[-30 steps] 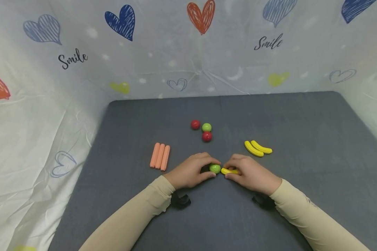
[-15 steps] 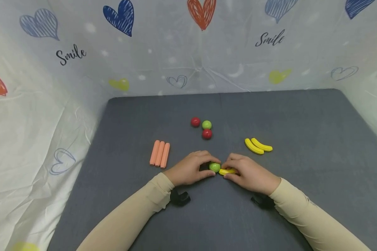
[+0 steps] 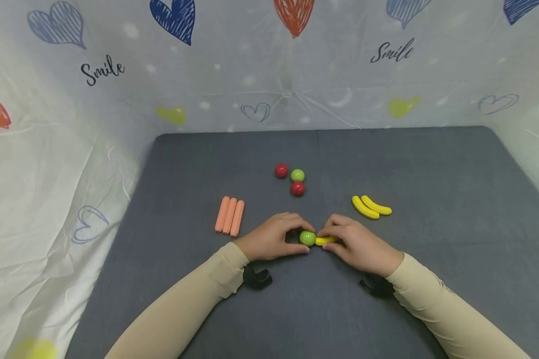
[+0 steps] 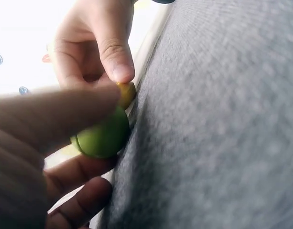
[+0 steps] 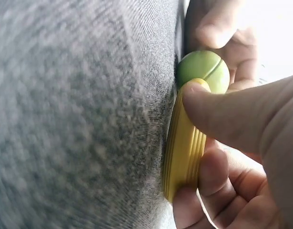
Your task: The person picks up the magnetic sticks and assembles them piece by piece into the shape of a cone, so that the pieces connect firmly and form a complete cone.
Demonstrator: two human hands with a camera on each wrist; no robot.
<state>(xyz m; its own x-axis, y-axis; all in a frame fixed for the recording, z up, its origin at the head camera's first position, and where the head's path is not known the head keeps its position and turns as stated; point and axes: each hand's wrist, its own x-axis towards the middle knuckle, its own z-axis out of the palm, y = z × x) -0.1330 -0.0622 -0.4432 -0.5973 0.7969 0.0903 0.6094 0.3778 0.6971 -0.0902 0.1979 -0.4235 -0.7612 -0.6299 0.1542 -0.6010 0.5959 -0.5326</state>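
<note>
Near the middle of the grey table, my left hand (image 3: pixel 276 238) curves its thumb and fingers round a green ball (image 3: pixel 307 238). A thin groove runs across the ball in the right wrist view. My right hand (image 3: pixel 359 244) pinches a small yellow toy banana (image 5: pixel 184 143) between thumb and fingers; it is curved, with ridges along its length. One end of the banana meets the right side of the ball, low over the cloth. In the left wrist view, the left thumb (image 4: pixel 65 114) covers part of the ball, and only the banana's tip (image 4: pixel 126 95) shows.
Three pink sticks (image 3: pixel 229 216) lie side by side at left. Two red balls (image 3: pixel 298 188) and another green ball (image 3: pixel 298 175) sit farther back. Two more toy bananas (image 3: pixel 371 207) lie at right. A white printed sheet (image 3: pixel 292 75) rises behind the table (image 3: pixel 422 169).
The right hand has brought the banana slightly left, its end now against the green ball. The left hand stays round the ball. The head view has tilted slightly.
</note>
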